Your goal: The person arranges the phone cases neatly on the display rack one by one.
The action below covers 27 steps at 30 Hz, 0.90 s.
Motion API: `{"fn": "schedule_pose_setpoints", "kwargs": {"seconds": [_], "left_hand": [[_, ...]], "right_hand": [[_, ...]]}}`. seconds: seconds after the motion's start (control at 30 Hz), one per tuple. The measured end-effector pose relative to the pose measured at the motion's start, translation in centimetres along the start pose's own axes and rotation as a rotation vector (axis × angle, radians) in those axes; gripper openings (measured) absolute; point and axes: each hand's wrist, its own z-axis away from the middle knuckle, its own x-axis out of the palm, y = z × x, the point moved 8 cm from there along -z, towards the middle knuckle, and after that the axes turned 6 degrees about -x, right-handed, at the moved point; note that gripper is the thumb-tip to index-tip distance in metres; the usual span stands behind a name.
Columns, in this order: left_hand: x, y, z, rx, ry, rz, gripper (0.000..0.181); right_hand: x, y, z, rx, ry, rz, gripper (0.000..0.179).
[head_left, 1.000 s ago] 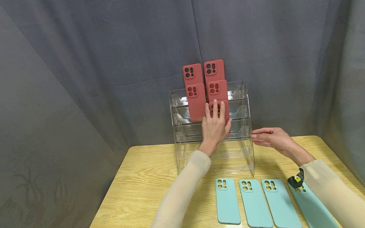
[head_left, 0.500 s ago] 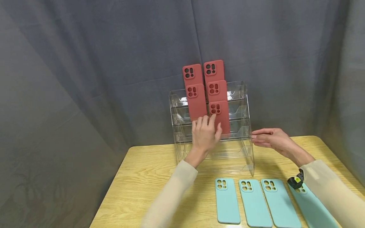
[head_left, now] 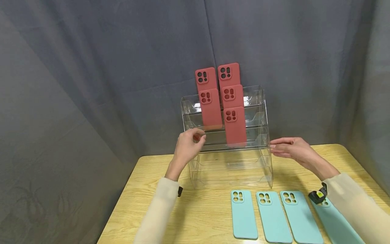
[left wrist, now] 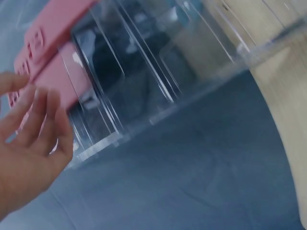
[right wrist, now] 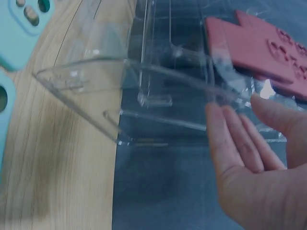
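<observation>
A clear tiered display rack (head_left: 213, 159) stands on the table, with red phone cases leaning in its upper tiers: a left column of two, led by the front left case (head_left: 211, 113), and a right column of three, whose lowest is the front right case (head_left: 235, 130). My left hand (head_left: 186, 145) is at the rack's left side, its fingers loosely bent and nothing in them, as the left wrist view also shows. At the opposite side, my right hand (head_left: 294, 150) has its fingers extended, fingertips (right wrist: 216, 115) right at the clear side panel.
Several teal phone cases lie in a row on the wooden table (head_left: 146, 189) before the rack, including a leftmost teal case (head_left: 244, 215); my right sleeve partly covers the rightmost one (head_left: 338, 220). A grey curtain (head_left: 137, 67) hangs close behind the rack.
My left hand has left the lowest red case in the right column and moved left and down to the rack's left side. The right hand has stayed in place.
</observation>
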Motion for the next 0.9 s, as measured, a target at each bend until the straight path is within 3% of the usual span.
{"fn": "schedule_pose_setpoints", "kwargs": {"seconds": [0.13,0.3,0.47,0.6,0.9], "left_hand": [[-0.8,-2.7,0.2,-0.073,-0.076,0.049,0.017],[-2.5,-5.7,0.3,-0.131,-0.051,0.110,0.014],[-3.5,-8.5,0.6,-0.207,-0.053,0.193,0.020],[-3.1,-10.5,0.9,-0.278,-0.111,0.284,0.028],[-0.6,-13.5,1.3,-0.391,-0.279,0.526,0.041]], "right_hand": [[0.7,-0.5,1.0,-0.015,0.025,0.035,0.060],[2.3,-0.8,2.4,-0.038,0.059,0.125,0.059],[3.9,-0.6,3.8,-0.005,0.114,0.172,0.070],[5.4,-0.7,5.0,-0.010,0.119,0.218,0.071],[9.3,-1.4,6.4,-0.147,0.054,0.330,0.059]]}}
